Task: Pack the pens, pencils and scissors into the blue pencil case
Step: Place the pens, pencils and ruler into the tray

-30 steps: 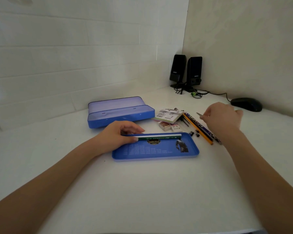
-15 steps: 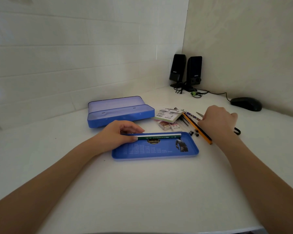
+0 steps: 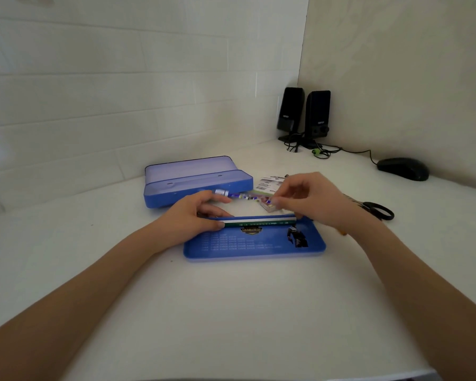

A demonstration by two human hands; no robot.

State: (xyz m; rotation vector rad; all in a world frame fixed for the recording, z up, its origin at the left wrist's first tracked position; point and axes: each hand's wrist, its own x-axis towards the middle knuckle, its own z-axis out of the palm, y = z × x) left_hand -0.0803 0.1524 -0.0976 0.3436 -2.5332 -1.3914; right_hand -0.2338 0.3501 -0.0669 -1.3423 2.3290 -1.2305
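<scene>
The blue pencil case (image 3: 198,185) lies open at the back, and its blue inner tray (image 3: 254,244) sits in front of it. A green pencil (image 3: 259,223) lies along the tray's far edge. My left hand (image 3: 195,215) pinches its left end. My right hand (image 3: 311,199) holds a purple patterned pencil (image 3: 242,196) level, just above the gap between case and tray, with its silver end pointing left. Black scissors (image 3: 379,210) lie on the table behind my right wrist. An orange pencil tip (image 3: 341,231) peeks out under that wrist.
A small eraser box (image 3: 268,206) and a printed packet (image 3: 270,184) lie right of the case. Two black speakers (image 3: 304,116) with cables stand in the corner, and a black mouse (image 3: 403,168) sits at the right wall. Walls close off the back and right.
My right hand has picked the purple pencil out of the pile on the right and carried it left over the tray's far edge. The scissors now show. My left hand has stayed put.
</scene>
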